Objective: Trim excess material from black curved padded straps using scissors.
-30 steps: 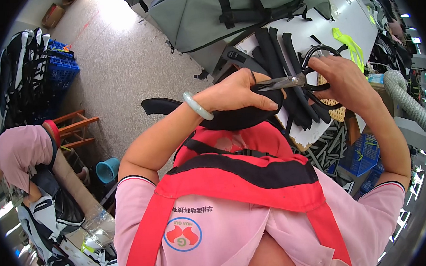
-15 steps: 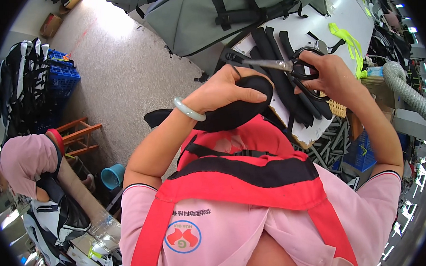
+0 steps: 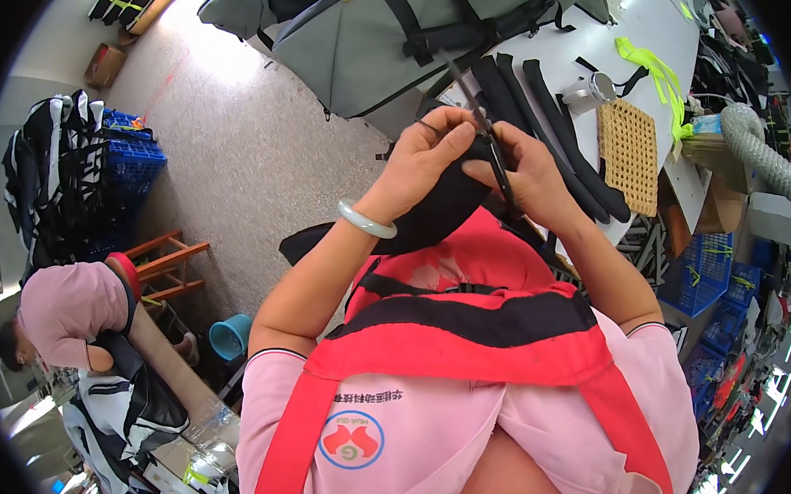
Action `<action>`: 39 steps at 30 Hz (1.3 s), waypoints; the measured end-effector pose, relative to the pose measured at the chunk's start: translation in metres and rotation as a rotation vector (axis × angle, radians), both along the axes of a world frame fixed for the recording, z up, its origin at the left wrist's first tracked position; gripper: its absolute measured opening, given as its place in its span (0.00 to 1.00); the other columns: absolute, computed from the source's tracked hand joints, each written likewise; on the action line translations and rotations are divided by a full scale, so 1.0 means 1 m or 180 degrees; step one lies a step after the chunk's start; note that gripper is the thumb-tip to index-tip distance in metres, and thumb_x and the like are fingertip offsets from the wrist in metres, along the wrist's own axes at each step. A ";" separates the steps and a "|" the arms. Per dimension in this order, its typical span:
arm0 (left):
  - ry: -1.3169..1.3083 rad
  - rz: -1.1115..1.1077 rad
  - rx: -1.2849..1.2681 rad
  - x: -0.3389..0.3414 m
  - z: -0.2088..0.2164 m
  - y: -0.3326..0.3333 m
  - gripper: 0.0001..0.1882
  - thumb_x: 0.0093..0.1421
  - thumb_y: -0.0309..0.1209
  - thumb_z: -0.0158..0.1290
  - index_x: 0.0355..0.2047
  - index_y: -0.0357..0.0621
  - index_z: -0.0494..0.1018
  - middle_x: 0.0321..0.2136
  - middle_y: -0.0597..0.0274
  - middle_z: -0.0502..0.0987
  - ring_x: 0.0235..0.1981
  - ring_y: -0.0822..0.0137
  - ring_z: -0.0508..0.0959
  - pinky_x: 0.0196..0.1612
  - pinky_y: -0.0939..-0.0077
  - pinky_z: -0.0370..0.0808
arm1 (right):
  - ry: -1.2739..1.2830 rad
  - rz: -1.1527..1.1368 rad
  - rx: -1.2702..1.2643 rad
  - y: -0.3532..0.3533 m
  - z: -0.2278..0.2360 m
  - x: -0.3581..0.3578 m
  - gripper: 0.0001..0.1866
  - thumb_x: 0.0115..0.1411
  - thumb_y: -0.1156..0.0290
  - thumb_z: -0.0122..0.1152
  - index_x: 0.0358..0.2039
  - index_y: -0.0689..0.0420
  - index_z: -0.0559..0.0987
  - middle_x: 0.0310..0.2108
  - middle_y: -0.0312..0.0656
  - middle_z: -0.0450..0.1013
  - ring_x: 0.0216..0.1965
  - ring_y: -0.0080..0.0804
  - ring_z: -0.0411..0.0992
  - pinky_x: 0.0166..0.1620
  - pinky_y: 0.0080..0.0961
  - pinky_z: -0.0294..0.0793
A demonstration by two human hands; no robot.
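My left hand (image 3: pixel 426 162), with a pale bangle (image 3: pixel 367 220) at its wrist, is closed in a pinch at the upper edge of a black fabric piece (image 3: pixel 429 210). The piece hangs below the hand, in front of my red apron (image 3: pixel 469 261); a thin dark strip or cord loops by the fingers. Black-handled scissors (image 3: pixel 497 164) are in my right hand (image 3: pixel 532 180), blades pointing up and away, right beside the left fingertips. Whether the blades touch the fabric cannot be made out. Several long black padded strips (image 3: pixel 557 146) lie on the white table (image 3: pixel 618 39) just beyond.
A large grey bag (image 3: pixel 339 60) lies across the table's far side. To the right are a metal cup (image 3: pixel 588 93), a woven mat (image 3: pixel 628 156) and a neon yellow strap (image 3: pixel 662 86). At left, a person (image 3: pixel 78 312) sits bent beside a blue bucket (image 3: pixel 231 337).
My right hand has come left and down to my left hand, turning the scissors from pointing left to pointing up. The left thumb has moved off the black piece's face into a pinch.
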State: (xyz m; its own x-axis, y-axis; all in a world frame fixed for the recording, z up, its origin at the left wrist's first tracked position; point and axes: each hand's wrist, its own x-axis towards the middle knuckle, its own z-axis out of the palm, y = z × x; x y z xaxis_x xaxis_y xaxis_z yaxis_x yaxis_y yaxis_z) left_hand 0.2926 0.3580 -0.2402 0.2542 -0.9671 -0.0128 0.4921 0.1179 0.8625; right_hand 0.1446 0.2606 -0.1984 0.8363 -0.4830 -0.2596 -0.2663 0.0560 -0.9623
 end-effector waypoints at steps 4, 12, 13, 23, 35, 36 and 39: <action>-0.1871 0.1535 0.0143 0.010 0.010 0.006 0.15 0.64 0.29 0.50 0.51 0.39 0.68 0.41 0.67 0.72 0.44 0.74 0.70 0.50 0.79 0.67 | -0.0038 -0.0291 0.0080 -0.005 0.004 0.010 0.13 0.56 0.68 0.67 0.34 0.59 0.72 0.24 0.25 0.63 0.25 0.12 0.57 0.28 0.12 0.56; -0.0696 0.0004 0.0697 -0.007 0.009 0.079 0.13 0.65 0.33 0.51 0.45 0.36 0.70 0.40 0.62 0.76 0.43 0.68 0.75 0.48 0.74 0.72 | -0.0712 -0.0858 0.0450 0.025 -0.003 0.012 0.17 0.58 0.69 0.66 0.43 0.58 0.70 0.26 0.31 0.70 0.24 0.16 0.69 0.26 0.13 0.68; -0.0726 0.0004 0.0720 -0.014 0.003 0.069 0.13 0.65 0.33 0.51 0.45 0.36 0.70 0.40 0.62 0.76 0.43 0.68 0.75 0.48 0.74 0.72 | -0.0679 -0.0852 0.0528 0.032 -0.003 0.015 0.16 0.58 0.70 0.66 0.42 0.58 0.70 0.26 0.31 0.70 0.26 0.16 0.70 0.27 0.14 0.69; 0.1239 0.1342 -0.0014 0.012 -0.006 0.057 0.16 0.56 0.20 0.59 0.45 0.41 0.71 0.41 0.62 0.77 0.43 0.67 0.77 0.49 0.73 0.74 | 0.0187 0.0413 -0.0156 0.016 -0.004 0.007 0.18 0.54 0.69 0.69 0.40 0.60 0.70 0.26 0.31 0.64 0.28 0.16 0.62 0.31 0.16 0.64; 0.0879 0.1124 -0.0005 0.029 -0.023 0.066 0.19 0.55 0.18 0.59 0.47 0.41 0.71 0.42 0.61 0.77 0.45 0.65 0.78 0.52 0.69 0.74 | 0.1021 0.1151 -0.0611 0.008 0.015 -0.019 0.33 0.44 0.58 0.76 0.43 0.63 0.70 0.28 0.44 0.68 0.30 0.33 0.66 0.38 0.28 0.68; 0.0914 0.1091 -0.0027 0.029 -0.022 0.066 0.19 0.55 0.18 0.59 0.47 0.41 0.72 0.41 0.62 0.77 0.45 0.66 0.78 0.52 0.69 0.74 | 0.0955 0.1107 -0.0641 0.008 0.015 -0.020 0.33 0.44 0.58 0.76 0.43 0.63 0.70 0.28 0.44 0.69 0.30 0.33 0.66 0.38 0.28 0.68; 0.0859 0.1238 0.0053 0.029 -0.018 0.066 0.18 0.54 0.17 0.59 0.46 0.42 0.73 0.41 0.62 0.78 0.43 0.66 0.79 0.51 0.70 0.75 | 0.0929 0.1101 -0.0629 0.007 0.012 -0.024 0.32 0.44 0.58 0.76 0.43 0.63 0.70 0.29 0.43 0.69 0.31 0.33 0.66 0.39 0.27 0.67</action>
State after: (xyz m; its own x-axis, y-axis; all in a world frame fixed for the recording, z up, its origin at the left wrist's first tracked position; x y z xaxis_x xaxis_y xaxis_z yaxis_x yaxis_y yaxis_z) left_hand 0.3218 0.4238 -0.2586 0.5829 -0.7999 -0.1430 0.6210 0.3251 0.7132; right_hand 0.1210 0.2679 -0.1860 0.8623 -0.2536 -0.4384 -0.4972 -0.2591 -0.8280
